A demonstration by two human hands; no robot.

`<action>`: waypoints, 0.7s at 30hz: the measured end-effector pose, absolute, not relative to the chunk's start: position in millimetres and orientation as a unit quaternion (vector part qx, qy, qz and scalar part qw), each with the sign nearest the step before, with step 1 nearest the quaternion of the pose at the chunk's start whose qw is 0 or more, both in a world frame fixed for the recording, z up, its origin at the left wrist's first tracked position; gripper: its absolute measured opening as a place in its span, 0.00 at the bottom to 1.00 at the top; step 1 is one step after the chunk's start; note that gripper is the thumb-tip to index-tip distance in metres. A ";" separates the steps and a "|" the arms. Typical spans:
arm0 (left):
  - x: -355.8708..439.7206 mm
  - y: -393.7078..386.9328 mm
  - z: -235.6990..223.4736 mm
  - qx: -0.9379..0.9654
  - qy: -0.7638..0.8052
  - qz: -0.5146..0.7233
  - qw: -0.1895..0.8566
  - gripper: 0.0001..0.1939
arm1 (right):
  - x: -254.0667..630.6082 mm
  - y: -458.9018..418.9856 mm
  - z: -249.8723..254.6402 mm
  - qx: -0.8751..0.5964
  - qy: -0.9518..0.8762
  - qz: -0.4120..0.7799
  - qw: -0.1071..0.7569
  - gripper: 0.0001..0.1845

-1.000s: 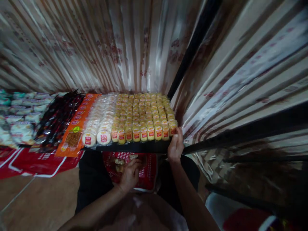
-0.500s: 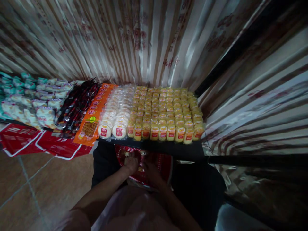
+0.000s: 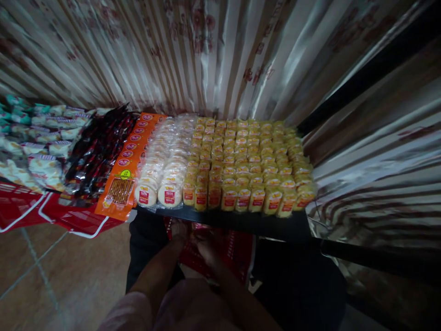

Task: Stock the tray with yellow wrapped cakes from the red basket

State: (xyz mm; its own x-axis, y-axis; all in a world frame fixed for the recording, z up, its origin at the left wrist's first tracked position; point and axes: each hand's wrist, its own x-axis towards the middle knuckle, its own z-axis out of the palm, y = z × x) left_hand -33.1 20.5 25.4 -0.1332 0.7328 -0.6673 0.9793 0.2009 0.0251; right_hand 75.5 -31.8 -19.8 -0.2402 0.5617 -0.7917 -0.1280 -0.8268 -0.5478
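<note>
My left hand (image 3: 179, 232) and my right hand (image 3: 204, 239) are close together over a red plastic basket (image 3: 234, 250) on my lap. Shadow and the black shelf's front edge (image 3: 237, 223) hide most of my fingers, so what they hold, if anything, does not show. Just above my hands, the shelf carries rows of small yellow wrapped snacks (image 3: 243, 197). To their left are two rows of round white crackers (image 3: 169, 195) in clear wrap. An orange snack pack (image 3: 119, 191) with brown sticks in its window lies beside the crackers.
Dark shiny packets (image 3: 96, 156) and white-and-blue bags (image 3: 46, 170) fill the shelf's left part, with green bags (image 3: 15, 108) beyond. Red baskets with white handles (image 3: 79, 220) sit below on the left, above a tiled floor (image 3: 86, 271). A striped curtain (image 3: 193, 59) hangs behind.
My view has shifted slightly closer to the shelf. Both hands have moved left within the basket, and the left hand has gone further under the shelf edge. The shelved snacks look unchanged.
</note>
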 end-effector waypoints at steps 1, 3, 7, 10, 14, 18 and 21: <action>-33.6 20.5 22.6 0.587 0.724 -0.221 0.287 0.13 | 72.6 -31.7 -21.5 -0.576 -0.167 0.769 0.222 0.12; -36.0 21.7 19.2 0.572 0.732 -0.232 0.289 0.13 | 67.8 -30.9 -23.3 -0.576 -0.127 0.779 0.214 0.11; -42.6 26.3 20.8 0.559 0.745 -0.214 0.295 0.11 | 64.6 -27.8 -20.6 -0.574 -0.063 0.786 0.220 0.08; -43.0 25.3 30.5 0.569 0.744 -0.180 0.300 0.08 | 67.3 -24.3 -14.1 -0.568 -0.026 0.784 0.249 0.06; -30.9 9.7 54.7 0.623 0.717 -0.101 0.295 0.14 | 73.9 -21.0 -2.2 -0.559 0.006 0.777 0.289 0.08; -13.0 -11.5 81.5 0.673 0.684 -0.030 0.281 0.17 | 82.1 -21.2 8.5 -0.558 0.008 0.768 0.314 0.14; -4.7 -24.2 94.2 0.707 0.656 0.016 0.264 0.17 | 88.2 -21.4 15.5 -0.558 -0.020 0.761 0.330 0.15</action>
